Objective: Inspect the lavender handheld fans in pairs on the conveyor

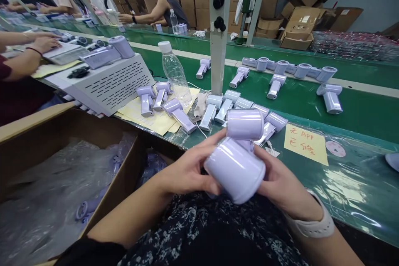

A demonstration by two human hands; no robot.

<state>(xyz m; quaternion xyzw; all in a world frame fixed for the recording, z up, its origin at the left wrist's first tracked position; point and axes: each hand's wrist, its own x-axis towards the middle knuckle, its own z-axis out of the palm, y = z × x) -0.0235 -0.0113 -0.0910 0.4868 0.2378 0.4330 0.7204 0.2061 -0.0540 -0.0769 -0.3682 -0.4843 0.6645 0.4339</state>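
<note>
Two lavender handheld fans, shaped like small hair dryers, are held together in front of my body. The nearer handheld fan point(235, 170) points its wide round head toward me; the other handheld fan point(245, 124) sits just above and behind it. My left hand point(190, 168) is closed around their left side, thumb by the nearer head's lower edge. My right hand point(279, 178), with a white watch on its wrist, is closed on the right side. The fans' handles and most fingertips are hidden, so how the grip is shared is unclear.
More lavender fans point(208, 112) lie along the bench edge, and others point(274, 86) on the green conveyor belt. A plastic bottle point(176, 72), grey vented box point(106, 79), post point(218, 41) and yellow note point(305, 143) stand around. A carton point(124, 166) with plastic bags is left. Co-workers sit beyond.
</note>
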